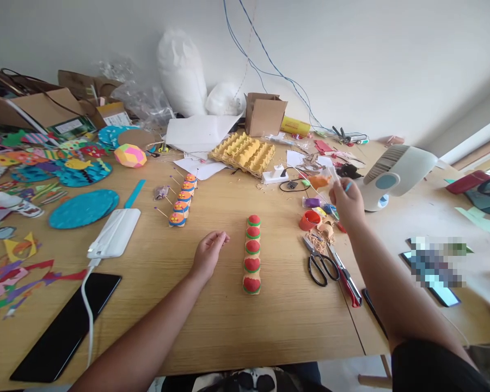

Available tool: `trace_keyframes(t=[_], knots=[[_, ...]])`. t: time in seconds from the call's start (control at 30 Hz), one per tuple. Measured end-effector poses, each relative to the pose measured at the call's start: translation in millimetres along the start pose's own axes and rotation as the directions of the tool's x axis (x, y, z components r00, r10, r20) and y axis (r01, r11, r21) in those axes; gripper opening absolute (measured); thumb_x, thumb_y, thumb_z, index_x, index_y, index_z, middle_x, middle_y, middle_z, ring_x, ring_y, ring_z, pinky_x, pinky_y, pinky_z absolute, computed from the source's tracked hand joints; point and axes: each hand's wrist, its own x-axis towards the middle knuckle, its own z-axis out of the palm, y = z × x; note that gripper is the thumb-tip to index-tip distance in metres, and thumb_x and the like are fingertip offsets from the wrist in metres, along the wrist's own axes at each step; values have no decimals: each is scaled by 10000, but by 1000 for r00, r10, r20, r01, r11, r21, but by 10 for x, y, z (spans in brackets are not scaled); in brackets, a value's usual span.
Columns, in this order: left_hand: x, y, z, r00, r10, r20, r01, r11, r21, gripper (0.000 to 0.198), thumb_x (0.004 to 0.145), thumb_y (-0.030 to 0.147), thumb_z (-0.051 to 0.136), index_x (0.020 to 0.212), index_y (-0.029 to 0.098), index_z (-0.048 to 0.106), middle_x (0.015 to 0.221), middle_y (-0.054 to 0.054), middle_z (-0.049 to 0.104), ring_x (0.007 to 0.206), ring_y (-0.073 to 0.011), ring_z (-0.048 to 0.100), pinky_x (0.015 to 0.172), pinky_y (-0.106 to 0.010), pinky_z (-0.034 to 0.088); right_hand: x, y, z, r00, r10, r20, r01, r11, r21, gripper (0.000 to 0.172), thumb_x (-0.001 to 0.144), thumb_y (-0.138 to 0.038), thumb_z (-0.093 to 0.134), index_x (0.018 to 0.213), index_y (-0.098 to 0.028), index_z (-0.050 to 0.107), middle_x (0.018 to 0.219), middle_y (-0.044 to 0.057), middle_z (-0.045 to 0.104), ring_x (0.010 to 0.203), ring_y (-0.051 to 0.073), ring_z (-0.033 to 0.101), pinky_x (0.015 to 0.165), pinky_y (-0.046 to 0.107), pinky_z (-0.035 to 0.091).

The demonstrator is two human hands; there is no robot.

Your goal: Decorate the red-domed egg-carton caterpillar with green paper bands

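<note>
My left hand [213, 249] rests over the table with its fingers curled closed, and no object shows in it. Just right of it lies a strip of egg-carton cups [252, 247] painted red on top with green rims. Farther back, a second egg-carton strip [182, 202] is blue and orange, with pins sticking out sideways. Out to the right, my right hand [347, 198] is closed on a small whitish, see-through thing [334, 175]; a bit of blue shows at the fingers. Its exact kind is unclear. Below that hand are a red cup [310, 220] and pencil shavings [316, 241].
Black scissors [322, 264] and a red utility knife [347, 280] lie by my right forearm. A white fan [396, 174] stands behind it. At the back is a yellow egg tray [243, 154]. A power bank [116, 233] and a black tablet-like device [67, 326] lie left.
</note>
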Motion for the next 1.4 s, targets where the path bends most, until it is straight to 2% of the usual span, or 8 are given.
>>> trace_keyframes(t=[0.17,0.3,0.4,0.5,0.73,0.97,1.2,1.4], knots=[[13,2,0,1000,21,-7,-21,1000,13,406,807,571,705,837,166,707,863,-74,736,841,-185,648,763,-276,496,-1260,-365,336,978,175,117,-211,829,519,400,912,-616,600,816,-259,448,589,-72,397,481,107,327,477,248,288],[-15,80,-10,997,79,-17,-78,994,83,423,815,591,679,842,169,706,878,-78,739,856,-193,658,776,-280,503,-1715,-442,706,953,261,151,-293,686,666,383,915,-583,626,827,-255,449,590,-80,400,485,104,335,470,241,262],[-87,193,2,985,170,-7,-167,975,146,398,829,567,673,856,171,705,890,-75,736,873,-199,662,813,-286,504,-1743,-465,862,940,310,146,-320,644,695,348,929,-549,618,853,-258,443,592,-87,397,477,104,328,462,236,253],[-212,345,64,974,220,46,-225,957,183,337,869,515,655,878,183,714,900,-59,727,859,-189,645,794,-275,493,-1772,-480,935,957,285,47,-247,726,641,316,942,-517,612,838,-249,479,616,-66,463,521,118,408,503,250,333],[-579,668,355,903,56,425,-138,977,165,294,917,474,631,918,188,699,850,-46,695,785,-174,620,726,-275,491,-2065,-439,1030,993,-101,-60,114,954,278,119,980,-302,575,873,-253,561,674,-9,609,555,155,537,552,306,428],[-716,531,497,903,161,398,-199,978,57,273,912,460,651,911,187,666,812,-39,654,743,-169,595,698,-279,500,-2154,-395,1086,798,-602,28,599,797,80,236,908,-113,620,1072,-278,582,889,55,743,735,210,680,670,355,480],[-663,366,420,894,308,326,-359,927,106,198,933,393,630,940,206,694,936,-70,697,857,-202,658,774,-312,547,-2111,-475,1074,850,-500,166,501,865,40,77,941,-276,618,998,-248,575,797,37,701,692,199,648,651,339,464],[-652,398,393,723,515,461,-659,714,236,101,927,256,637,846,237,693,845,-50,723,829,-198,652,811,-342,520,-2083,-504,999,854,-471,222,462,882,95,178,976,-375,562,866,-235,544,789,45,673,693,189,605,652,322,439]])
